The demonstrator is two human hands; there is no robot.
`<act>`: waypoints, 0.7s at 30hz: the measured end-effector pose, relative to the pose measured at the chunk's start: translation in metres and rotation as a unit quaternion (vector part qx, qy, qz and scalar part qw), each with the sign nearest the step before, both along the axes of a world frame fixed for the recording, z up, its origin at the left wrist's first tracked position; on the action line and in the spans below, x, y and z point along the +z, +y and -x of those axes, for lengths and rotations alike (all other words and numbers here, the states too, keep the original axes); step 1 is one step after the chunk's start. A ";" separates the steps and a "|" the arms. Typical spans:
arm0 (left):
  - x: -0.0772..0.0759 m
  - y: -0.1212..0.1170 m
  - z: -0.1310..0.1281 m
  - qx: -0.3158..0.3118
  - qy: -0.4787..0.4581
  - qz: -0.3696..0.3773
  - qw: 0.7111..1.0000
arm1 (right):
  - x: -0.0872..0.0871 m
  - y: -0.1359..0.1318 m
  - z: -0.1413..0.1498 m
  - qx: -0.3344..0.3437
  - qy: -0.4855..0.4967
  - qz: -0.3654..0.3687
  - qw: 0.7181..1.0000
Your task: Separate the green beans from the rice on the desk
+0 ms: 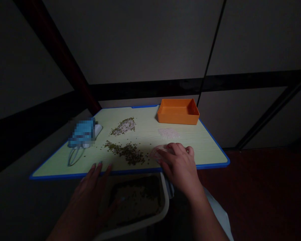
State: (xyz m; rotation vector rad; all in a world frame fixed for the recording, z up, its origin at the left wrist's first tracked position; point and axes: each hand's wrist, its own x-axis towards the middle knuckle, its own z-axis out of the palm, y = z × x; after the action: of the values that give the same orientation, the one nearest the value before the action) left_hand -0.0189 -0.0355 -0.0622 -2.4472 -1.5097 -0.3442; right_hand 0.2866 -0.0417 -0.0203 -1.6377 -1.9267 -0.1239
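My left hand [90, 187] hovers at the left side of a pale-rimmed bin [166, 197] with its fingers spread, and nothing shows in it. Small dark bits lie inside that bin, below the table's front edge. Near the front right of the table, my right hand [182, 164] curls over a pinkish-white, see-through-looking thing [155, 153]; its exact kind is unclear and the palm side is hidden. Just beyond lies a thin patch of whitish grains [169, 133]. Left of my right hand is a scattered pile of brown and green grains [127, 152].
The light-green table [145, 117] has a blue edge. An orange open box [178, 117] stands at its back right. A mixed pale and green pile [124, 126] lies left of centre. At far left is a blurred-out blue object [82, 132] with a looped cord [72, 157]. Walls stand behind.
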 end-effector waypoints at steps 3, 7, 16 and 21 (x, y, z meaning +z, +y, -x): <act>0.001 0.000 0.000 0.001 0.004 0.005 1.000 | 0.000 0.001 0.002 0.006 -0.001 0.007 1.000; 0.002 0.000 -0.001 -0.001 0.012 0.007 1.000 | 0.000 0.002 0.005 0.008 -0.001 0.012 1.000; 0.002 0.000 -0.001 0.000 0.001 0.005 1.000 | -0.002 0.002 0.004 0.009 -0.005 0.009 1.000; 0.007 -0.002 -0.005 0.009 0.001 0.019 1.000 | -0.002 0.002 0.006 0.003 -0.009 0.015 1.000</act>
State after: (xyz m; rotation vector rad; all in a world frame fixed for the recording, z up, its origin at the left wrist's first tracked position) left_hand -0.0142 -0.0376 -0.0556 -2.4618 -1.5501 -0.3124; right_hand 0.2810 -0.0400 -0.0218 -1.6553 -1.9558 -0.1081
